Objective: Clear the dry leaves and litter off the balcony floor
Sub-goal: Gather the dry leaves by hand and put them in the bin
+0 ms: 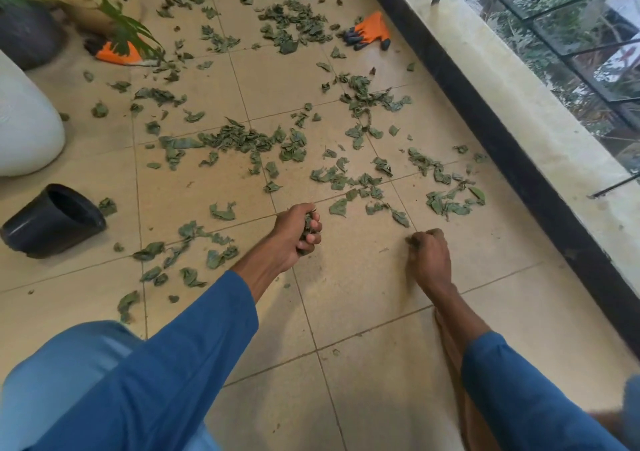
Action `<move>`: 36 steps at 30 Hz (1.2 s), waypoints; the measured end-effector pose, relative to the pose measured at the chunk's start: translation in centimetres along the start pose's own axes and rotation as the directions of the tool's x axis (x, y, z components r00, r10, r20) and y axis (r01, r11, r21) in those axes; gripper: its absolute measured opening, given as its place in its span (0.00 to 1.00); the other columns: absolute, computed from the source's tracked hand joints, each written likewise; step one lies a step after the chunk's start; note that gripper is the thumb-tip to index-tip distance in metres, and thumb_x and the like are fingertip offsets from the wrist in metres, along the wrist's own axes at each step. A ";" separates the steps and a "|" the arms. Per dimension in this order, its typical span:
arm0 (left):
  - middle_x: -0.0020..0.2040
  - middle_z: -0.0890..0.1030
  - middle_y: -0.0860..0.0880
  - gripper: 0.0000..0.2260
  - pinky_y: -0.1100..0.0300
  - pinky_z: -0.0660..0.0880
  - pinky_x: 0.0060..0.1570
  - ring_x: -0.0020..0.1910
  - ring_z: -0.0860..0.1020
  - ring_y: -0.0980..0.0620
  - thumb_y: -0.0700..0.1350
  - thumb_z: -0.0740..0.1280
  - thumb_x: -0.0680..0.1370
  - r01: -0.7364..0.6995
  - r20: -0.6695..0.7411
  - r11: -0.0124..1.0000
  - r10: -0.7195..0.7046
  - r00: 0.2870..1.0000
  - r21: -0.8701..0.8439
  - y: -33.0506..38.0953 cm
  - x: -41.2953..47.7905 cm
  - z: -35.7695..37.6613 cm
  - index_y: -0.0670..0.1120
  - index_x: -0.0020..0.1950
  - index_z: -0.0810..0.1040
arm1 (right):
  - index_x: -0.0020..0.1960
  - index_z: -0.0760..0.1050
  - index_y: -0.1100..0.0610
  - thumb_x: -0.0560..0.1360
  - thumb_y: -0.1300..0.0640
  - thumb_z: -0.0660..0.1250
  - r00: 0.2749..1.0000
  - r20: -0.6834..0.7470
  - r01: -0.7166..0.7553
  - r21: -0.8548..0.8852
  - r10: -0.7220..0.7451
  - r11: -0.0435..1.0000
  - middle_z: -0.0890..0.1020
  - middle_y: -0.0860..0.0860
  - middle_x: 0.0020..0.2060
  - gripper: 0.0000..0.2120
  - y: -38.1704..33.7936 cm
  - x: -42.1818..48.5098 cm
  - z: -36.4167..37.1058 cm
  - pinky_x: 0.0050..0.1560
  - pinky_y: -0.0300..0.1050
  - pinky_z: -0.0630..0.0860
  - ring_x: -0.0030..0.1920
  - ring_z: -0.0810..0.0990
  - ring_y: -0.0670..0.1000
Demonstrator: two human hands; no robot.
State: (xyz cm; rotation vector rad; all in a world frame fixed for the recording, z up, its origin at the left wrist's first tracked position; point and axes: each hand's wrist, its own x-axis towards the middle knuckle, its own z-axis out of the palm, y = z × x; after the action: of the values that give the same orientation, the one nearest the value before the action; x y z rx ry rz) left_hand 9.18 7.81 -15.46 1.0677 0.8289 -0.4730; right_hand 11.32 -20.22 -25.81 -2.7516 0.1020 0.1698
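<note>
Dry green leaves (242, 138) lie scattered over the beige tiled balcony floor (363, 277), thickest in the middle and far part. My left hand (294, 232) hovers just above the floor and grips a bunch of leaves (306, 232) in its curled fingers. My right hand (429, 253) is down at the floor to its right, fingers curled, pinching a small dark leaf scrap (412, 240). The nearest loose leaves (381, 204) lie just beyond both hands.
A black pot (52, 222) lies tipped over at the left. A white planter (24, 121) and a dark one (27, 34) stand behind it. Two orange gloves (369, 31) (117, 52) lie on the floor. A dark-edged stone ledge (502, 138) with railing runs along the right.
</note>
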 end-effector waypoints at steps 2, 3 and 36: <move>0.27 0.70 0.53 0.13 0.66 0.54 0.16 0.20 0.63 0.57 0.46 0.61 0.84 0.009 0.011 1.000 -0.009 1.000 0.005 0.0 0.0 0.0 0.48 0.39 0.70 | 0.58 0.82 0.65 0.80 0.66 0.66 0.999 -0.026 0.029 0.023 -0.028 0.999 0.79 0.61 0.52 0.10 -0.3 -0.7 0.1 0.46 0.47 0.74 0.48 0.77 0.58; 0.28 0.70 0.53 0.13 0.66 0.55 0.16 0.20 0.63 0.57 0.46 0.61 0.84 0.012 0.014 1.000 -0.012 1.000 0.006 0.1 0.0 0.0 0.48 0.39 0.70 | 0.57 0.83 0.64 0.79 0.68 0.66 0.999 -0.019 0.048 0.024 -0.048 0.999 0.81 0.61 0.52 0.10 -0.4 -0.7 0.1 0.47 0.46 0.74 0.48 0.78 0.59; 0.30 0.73 0.51 0.13 0.66 0.57 0.17 0.22 0.67 0.56 0.48 0.61 0.84 0.006 -0.020 0.996 -0.004 1.000 0.092 0.1 -0.1 -0.5 0.47 0.40 0.73 | 0.52 0.80 0.60 0.70 0.70 0.77 0.947 0.308 -0.145 0.664 -0.092 0.733 0.86 0.57 0.41 0.14 -11.4 1.7 -4.9 0.42 0.49 0.84 0.40 0.85 0.55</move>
State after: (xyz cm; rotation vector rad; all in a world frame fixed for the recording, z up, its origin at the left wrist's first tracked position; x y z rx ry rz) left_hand 9.00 8.30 -15.47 1.1565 0.8338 -0.5097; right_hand 14.56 -11.59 -17.30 -1.9469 0.0914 0.4857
